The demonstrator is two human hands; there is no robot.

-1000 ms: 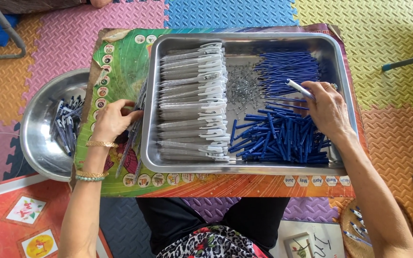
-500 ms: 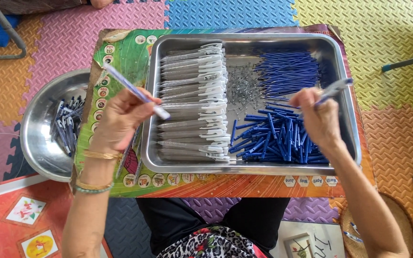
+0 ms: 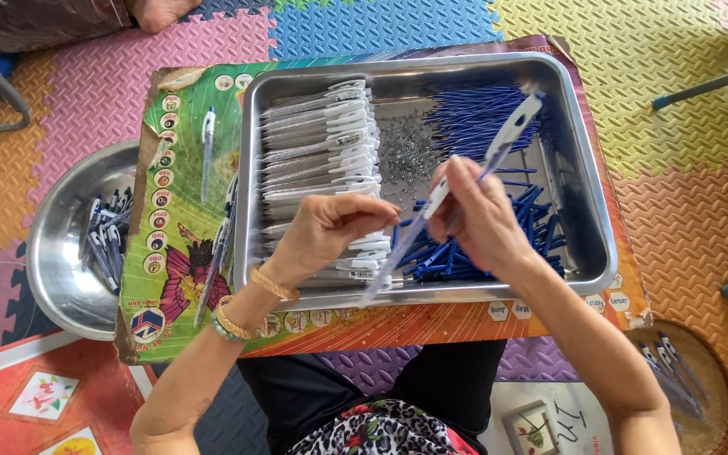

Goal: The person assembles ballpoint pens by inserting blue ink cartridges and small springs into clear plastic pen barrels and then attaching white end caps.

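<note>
The clear pen barrel [image 3: 465, 181] slants with its long axis from seven to one o'clock, tip towards one, above the steel tray [image 3: 587, 168], pinched mid-length by the right hand [image 3: 482, 221], the left hand [image 3: 330, 232] closed around its lower end.

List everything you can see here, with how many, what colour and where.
metal tray: one, silver, centre, on the board
pen barrels: many, clear and white, stacked in the tray's left half
blue refills: many, blue, tray's right half
small springs: a heap, grey, tray's middle
printed board: one, green and orange, under the tray
loose pen: one, white and blue, on the board
round bowl: one, silver, left, holding finished pens
foam floor mats: several, pink, blue, yellow, orange
left hand: grip on one clear barrel's lower end
right hand: grip on a pen part, above the refills
</note>
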